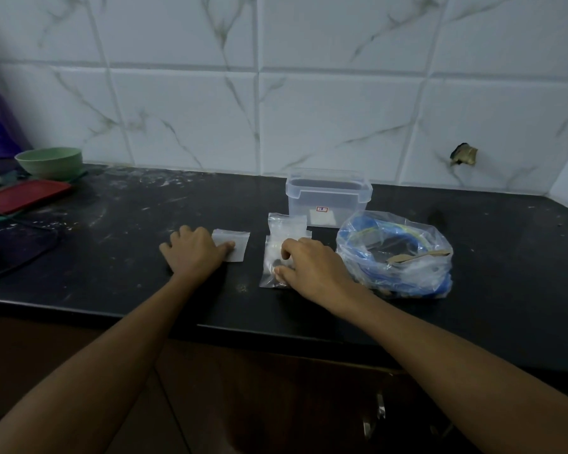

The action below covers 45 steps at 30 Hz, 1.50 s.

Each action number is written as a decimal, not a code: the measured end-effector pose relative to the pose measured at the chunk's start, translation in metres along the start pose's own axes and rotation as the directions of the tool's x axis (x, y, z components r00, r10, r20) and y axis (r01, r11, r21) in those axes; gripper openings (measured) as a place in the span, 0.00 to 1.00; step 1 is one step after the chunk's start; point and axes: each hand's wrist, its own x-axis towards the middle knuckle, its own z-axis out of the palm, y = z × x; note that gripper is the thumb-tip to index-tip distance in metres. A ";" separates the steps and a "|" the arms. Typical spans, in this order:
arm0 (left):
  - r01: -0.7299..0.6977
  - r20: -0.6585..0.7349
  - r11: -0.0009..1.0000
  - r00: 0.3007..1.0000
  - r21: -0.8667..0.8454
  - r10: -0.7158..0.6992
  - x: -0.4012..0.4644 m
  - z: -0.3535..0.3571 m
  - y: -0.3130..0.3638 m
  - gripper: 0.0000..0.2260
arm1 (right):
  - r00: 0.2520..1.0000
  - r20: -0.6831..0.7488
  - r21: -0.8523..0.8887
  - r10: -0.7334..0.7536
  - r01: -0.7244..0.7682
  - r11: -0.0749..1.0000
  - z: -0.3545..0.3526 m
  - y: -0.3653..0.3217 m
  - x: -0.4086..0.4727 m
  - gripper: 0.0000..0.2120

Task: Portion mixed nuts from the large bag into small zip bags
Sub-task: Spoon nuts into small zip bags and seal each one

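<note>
On the black counter (pixel 112 257) my left hand (pixel 194 250) lies flat, its fingers pressing down on one small clear zip bag (pixel 235 245). My right hand (pixel 309 267) rests on a small pile of clear zip bags (pixel 284 231), its fingertips curled on the pile's lowest bag; I cannot tell what that bag holds. The large clear bag with blue print (pixel 397 253) sits open just right of my right hand, with a wooden spoon (pixel 417 256) lying in its mouth. Its nuts are hard to make out.
A clear lidded plastic box (pixel 328 194) stands behind the zip bags, near the tiled wall. At the far left are a green bowl (pixel 50 162) and a red lid (pixel 20 196) on stacked items. The counter's front edge runs below my wrists.
</note>
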 end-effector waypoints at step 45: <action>-0.434 -0.055 0.441 0.759 -0.785 0.649 -0.046 -0.103 0.098 0.06 | 0.985 -0.105 0.279 0.137 -0.103 0.955 -0.119 0.040 0.003 0.10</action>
